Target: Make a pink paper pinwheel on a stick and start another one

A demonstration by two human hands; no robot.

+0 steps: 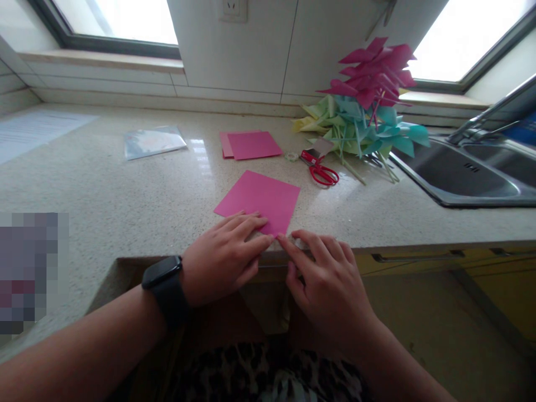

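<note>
A plain pink paper square [262, 200] lies flat on the speckled countertop [125, 195], turned like a diamond, its near corner at the counter edge. The left hand [224, 257] presses that corner with flat, close-set fingers; the right hand [324, 276] touches it with an extended fingertip. At one o'clock lie red scissors [321, 170]. No writing is legible.

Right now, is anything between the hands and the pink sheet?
No. The left hand lies flat on the pink sheet's near corner, and the right hand's fingertips touch its edge. The scissors lie apart, farther back.
</note>
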